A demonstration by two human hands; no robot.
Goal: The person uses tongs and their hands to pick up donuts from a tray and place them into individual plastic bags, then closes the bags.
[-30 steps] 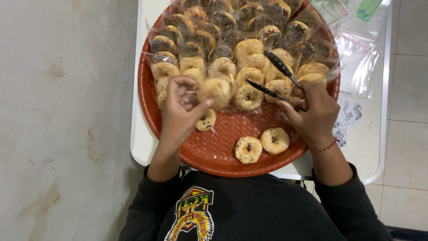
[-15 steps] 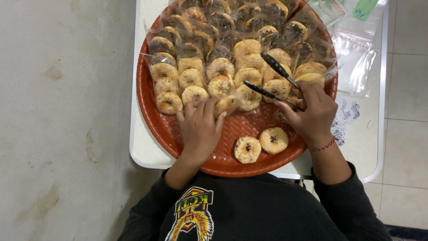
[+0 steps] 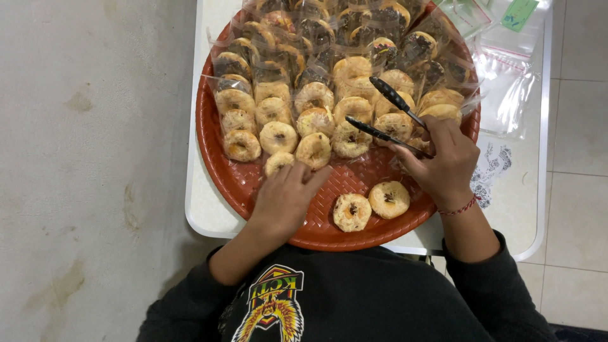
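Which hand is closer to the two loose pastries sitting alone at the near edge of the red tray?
Right. The right hand, holding black tongs, is just above and beside the two loose pastries. The left hand rests on the red tray farther left, touching another pastry.

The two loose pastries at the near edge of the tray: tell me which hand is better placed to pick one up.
Probably right. The right hand holds tongs just above the loose pastries; the left hand rests flat, fingers on another pastry.

tray (image 3: 231, 180): woven-textured red plastic | tongs (image 3: 387, 116): black, slightly glossy | wrappers (image 3: 506, 88): clear glossy plastic
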